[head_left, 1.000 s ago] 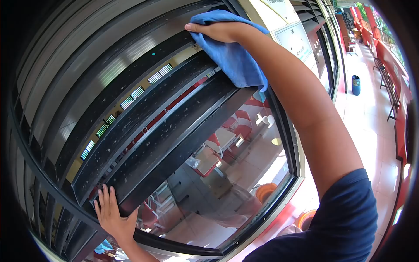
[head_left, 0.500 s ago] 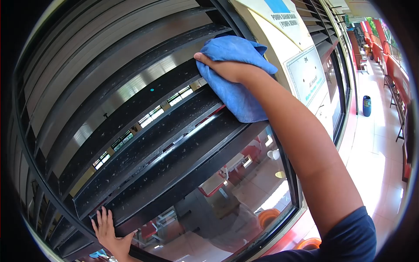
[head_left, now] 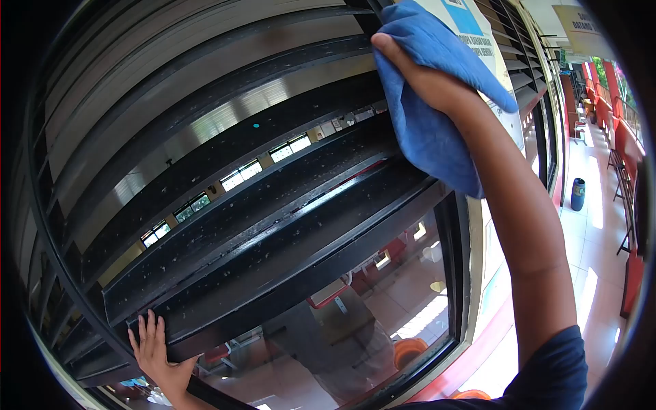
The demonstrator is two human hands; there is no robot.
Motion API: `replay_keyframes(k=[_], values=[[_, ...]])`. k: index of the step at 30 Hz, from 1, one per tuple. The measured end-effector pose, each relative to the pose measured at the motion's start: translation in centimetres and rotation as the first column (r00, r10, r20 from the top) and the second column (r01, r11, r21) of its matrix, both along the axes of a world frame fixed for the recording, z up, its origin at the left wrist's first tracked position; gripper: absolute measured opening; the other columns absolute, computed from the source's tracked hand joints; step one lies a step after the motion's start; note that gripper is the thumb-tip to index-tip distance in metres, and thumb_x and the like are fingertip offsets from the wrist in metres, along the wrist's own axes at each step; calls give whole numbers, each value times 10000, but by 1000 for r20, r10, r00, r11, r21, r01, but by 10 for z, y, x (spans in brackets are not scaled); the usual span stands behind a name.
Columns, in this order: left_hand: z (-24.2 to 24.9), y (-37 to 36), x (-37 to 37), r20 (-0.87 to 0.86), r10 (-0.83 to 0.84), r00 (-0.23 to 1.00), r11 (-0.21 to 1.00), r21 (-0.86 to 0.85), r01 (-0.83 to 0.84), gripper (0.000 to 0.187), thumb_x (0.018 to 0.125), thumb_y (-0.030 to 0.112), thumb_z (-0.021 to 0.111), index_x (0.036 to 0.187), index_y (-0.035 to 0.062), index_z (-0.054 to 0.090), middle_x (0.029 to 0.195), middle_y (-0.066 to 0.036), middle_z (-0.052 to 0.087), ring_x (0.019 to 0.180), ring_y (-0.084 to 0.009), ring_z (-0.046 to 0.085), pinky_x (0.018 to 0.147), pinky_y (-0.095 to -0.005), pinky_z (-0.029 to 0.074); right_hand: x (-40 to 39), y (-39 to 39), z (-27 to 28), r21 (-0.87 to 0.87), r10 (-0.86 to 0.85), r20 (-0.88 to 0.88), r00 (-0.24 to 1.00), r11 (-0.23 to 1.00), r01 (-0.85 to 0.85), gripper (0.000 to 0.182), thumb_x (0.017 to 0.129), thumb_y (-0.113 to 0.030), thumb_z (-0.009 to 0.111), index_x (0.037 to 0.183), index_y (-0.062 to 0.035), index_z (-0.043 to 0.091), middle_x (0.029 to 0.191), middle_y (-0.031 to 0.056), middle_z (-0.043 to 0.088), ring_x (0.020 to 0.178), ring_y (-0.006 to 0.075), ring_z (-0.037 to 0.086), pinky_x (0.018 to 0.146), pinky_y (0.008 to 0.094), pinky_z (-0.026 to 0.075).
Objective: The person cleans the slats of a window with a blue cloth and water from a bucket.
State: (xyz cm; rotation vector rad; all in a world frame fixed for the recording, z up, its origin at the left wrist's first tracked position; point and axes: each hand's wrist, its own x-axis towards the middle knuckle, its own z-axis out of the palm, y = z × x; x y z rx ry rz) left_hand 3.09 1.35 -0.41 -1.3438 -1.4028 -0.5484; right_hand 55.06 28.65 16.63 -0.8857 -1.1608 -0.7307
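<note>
Reaching high, the right hand [head_left: 427, 78] grips a blue cloth [head_left: 430, 130]; left hand [head_left: 156, 352] fingers spread on a louvre slat [head_left: 273, 253].

Probably school corridor: louvre windows [head_left: 225, 171]

Sunlit tiled corridor [head_left: 601, 239] with red benches [head_left: 632, 280].

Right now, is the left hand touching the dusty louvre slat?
Touching. The head view shows the left hand with fingers laid flat on the louvre slat's lower left end.
</note>
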Motion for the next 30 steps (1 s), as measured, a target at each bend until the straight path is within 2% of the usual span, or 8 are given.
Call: replay_keyframes(k=[3, 7, 13, 15, 18, 22, 27, 30], values=[[-1, -2, -2, -16, 26, 1000, 999, -24, -26, 996, 594, 566, 851, 1411, 51, 608, 1468, -181, 595, 1412, -409, 500, 1227, -580, 268, -11, 9, 18, -205, -44, 233, 972, 974, 93, 886, 844, -857, 542, 1320, -122, 675, 1284, 235, 659, 1241, 409, 613, 1108, 464, 427], [0, 1, -2, -39, 19, 999, 1000, -5, -19, 968, 608, 566, 847, 1391, 43, 621, 1444, -184, 613, 1392, -415, 521, 1210, -582, 295, -30, -4, 55, -382, 241, 348, 906, 919, -97, 897, 837, -873, 539, 1302, -121, 694, 1270, 227, 666, 1205, 385, 628, 1075, 443, 449], [1, -2, -4, -29, -17, 999, 1000, -15, 17, 819, 701, 562, 805, 1326, 53, 662, 1421, -182, 630, 1345, -432, 560, 1164, -595, 342, -112, -57, 55, -305, 375, 564, 736, 922, -237, 786, 921, -780, 525, 1122, -41, 705, 1088, 205, 682, 1073, 369, 662, 986, 445, 485], [-2, -2, -10, -57, -16, 998, 1000, -10, 15, 928, 668, 635, 801, 1354, 31, 642, 1435, -194, 617, 1370, -430, 537, 1185, -584, 326, -124, -58, 46, -28, 143, 651, 746, 986, -165, 654, 966, -674, 543, 1072, -49, 706, 1050, 220, 675, 1030, 407, 657, 939, 463, 501], [-4, -1, -13, -72, -9, 997, 1000, 7, 10, 920, 691, 666, 779, 1355, 44, 644, 1435, -183, 620, 1364, -435, 542, 1179, -593, 331, -104, -50, 56, -189, 232, 677, 698, 972, -139, 749, 918, -748, 553, 1200, -61, 652, 1144, 253, 653, 1100, 458, 615, 993, 452, 483], [0, 0, -7, -82, -16, 997, 999, 37, 19, 778, 818, 680, 656, 1302, 71, 687, 1387, -161, 659, 1330, -423, 574, 1160, -601, 342, -58, -18, 60, -534, 326, 176, 929, 824, -188, 1054, 809, -906, 535, 1483, -96, 557, 1439, 169, 602, 1334, 302, 566, 1142, 398, 388], [4, -4, -4, -18, -51, 999, 994, 98, 53, 683, 688, 561, 773, 1232, 150, 740, 1332, -81, 701, 1270, -322, 636, 1138, -533, 392, -48, 15, 66, -380, 156, 208, 966, 922, -68, 1106, 789, -891, 585, 1478, -27, 541, 1469, 228, 554, 1394, 360, 506, 1175, 411, 344], [1, -3, -7, 2, -89, 996, 990, 112, 88, 690, 643, 530, 802, 1229, 171, 742, 1322, -69, 705, 1253, -301, 649, 1135, -526, 403, -73, 8, 69, -488, 215, 182, 960, 867, -102, 1166, 756, -904, 605, 1498, -10, 503, 1507, 261, 505, 1430, 405, 459, 1193, 431, 322]])
